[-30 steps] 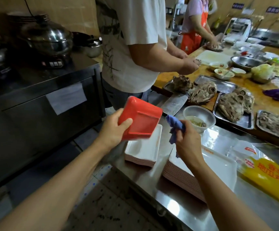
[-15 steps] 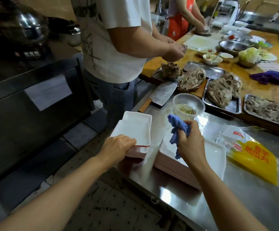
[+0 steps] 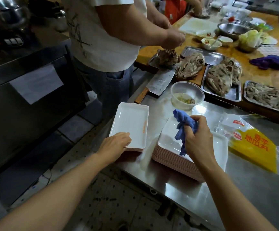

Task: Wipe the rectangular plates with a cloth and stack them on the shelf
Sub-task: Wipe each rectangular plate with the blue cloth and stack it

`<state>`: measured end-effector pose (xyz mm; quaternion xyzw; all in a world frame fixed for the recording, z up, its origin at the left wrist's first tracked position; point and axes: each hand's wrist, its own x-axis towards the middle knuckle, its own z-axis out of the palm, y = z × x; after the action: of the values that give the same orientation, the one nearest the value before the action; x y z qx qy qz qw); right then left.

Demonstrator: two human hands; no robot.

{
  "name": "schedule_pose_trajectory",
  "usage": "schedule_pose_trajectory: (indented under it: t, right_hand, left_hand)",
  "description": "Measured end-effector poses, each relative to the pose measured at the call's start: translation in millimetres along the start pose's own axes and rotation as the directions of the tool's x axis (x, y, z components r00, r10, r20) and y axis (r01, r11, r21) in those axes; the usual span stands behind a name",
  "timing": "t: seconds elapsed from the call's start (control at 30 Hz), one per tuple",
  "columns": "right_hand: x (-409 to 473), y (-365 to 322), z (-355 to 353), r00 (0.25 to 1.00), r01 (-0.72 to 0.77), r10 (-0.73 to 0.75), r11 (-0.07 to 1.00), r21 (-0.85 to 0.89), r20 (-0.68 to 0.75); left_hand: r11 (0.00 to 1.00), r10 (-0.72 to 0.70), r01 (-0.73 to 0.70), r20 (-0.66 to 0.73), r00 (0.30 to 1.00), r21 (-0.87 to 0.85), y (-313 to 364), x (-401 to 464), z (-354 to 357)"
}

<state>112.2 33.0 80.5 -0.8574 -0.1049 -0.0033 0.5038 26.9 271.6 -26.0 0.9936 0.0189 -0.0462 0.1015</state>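
Observation:
Two stacks of white rectangular plates with red undersides sit on the steel counter (image 3: 245, 194). The smaller left stack (image 3: 132, 120) lies near the counter's left edge. My left hand (image 3: 114, 144) rests on its near end, fingers over the top plate's rim. The taller right stack (image 3: 168, 139) sits beside it. My right hand (image 3: 196, 137) hovers over that stack and grips a crumpled blue cloth (image 3: 183, 124), which hangs down onto the top plate.
A cleaver (image 3: 158, 84) and a clear plastic bowl (image 3: 187, 95) lie just beyond the stacks. A yellow packet (image 3: 253, 145) lies to the right. Trays of cooked meat (image 3: 222, 80) fill the back. A person in a white shirt (image 3: 102, 34) stands at left.
My left hand turned the red-bottomed plate over and laid it white side up on the left stack. My right hand stays over the right stack with the cloth.

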Motion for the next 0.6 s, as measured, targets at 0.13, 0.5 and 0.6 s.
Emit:
schedule_pose_trajectory:
  t: [0.13,0.5,0.6]
  right_hand:
    - [1,5,0,1.0,-0.001,0.001,1.0,-0.025,-0.029]
    - [-2,12,-15,0.99,-0.138,0.137,0.983,0.123,0.02]
    - [-1,12,-11,0.997,-0.084,0.083,0.992,0.098,0.008]
  left_hand:
    - [1.0,-0.01,0.011,0.048,0.999,-0.012,-1,10,3]
    - [0.925,-0.179,0.167,-0.004,0.984,-0.342,56,35,-33]
    - [0.863,-0.175,0.166,0.027,0.984,-0.477,76,43,-40]
